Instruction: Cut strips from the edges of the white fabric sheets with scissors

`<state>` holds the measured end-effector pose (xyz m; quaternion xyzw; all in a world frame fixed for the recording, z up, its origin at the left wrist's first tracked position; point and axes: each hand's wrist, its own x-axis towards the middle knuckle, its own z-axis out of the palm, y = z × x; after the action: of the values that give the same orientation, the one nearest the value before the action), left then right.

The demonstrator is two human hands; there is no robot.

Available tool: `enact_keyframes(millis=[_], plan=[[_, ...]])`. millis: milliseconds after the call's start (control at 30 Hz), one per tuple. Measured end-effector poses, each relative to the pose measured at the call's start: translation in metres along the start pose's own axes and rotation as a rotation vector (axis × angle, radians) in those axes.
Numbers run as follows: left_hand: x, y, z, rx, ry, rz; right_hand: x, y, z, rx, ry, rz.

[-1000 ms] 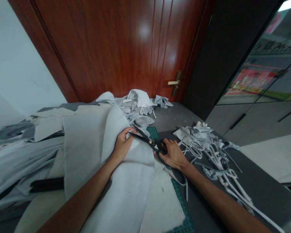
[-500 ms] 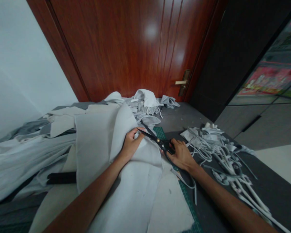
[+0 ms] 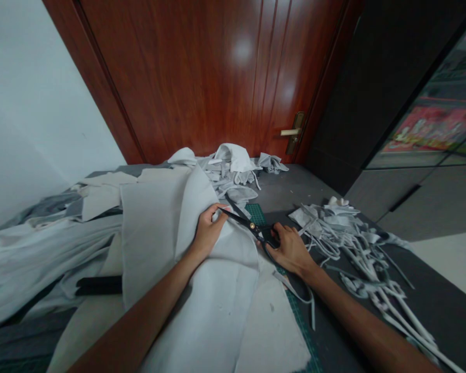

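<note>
Black scissors are in my right hand, whose fingers are wrapped round the handles. Their blades are parted and point left, with the tips beside the fingers of my left hand. That hand pinches an upper edge of the pale grey-white fabric, which is folded over and drapes down toward me. Beneath its right side lies a cream piece of cloth on a green cutting mat. A thin grey strip curls below my right hand.
Cut strips and scraps are heaped on the dark surface at right. More scraps lie by the wooden door. Layered cloths and a black object are at left. A dark cabinet stands at right.
The scissors and my left fingertips have shifted very slightly left. My right hand keeps its hold on the handles, and the fabric is nearly unchanged.
</note>
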<state>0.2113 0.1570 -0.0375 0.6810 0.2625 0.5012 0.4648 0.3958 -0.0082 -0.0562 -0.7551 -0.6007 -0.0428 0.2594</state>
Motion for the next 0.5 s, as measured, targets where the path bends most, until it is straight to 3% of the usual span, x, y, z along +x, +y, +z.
enact_keyframes(millis=[500], plan=[[-0.0022, 0.0062, 0.0017, -0.016, -0.067, 0.028, 0.0000, -0.0005, 0.0028, -0.004, 0.077, 0.035]])
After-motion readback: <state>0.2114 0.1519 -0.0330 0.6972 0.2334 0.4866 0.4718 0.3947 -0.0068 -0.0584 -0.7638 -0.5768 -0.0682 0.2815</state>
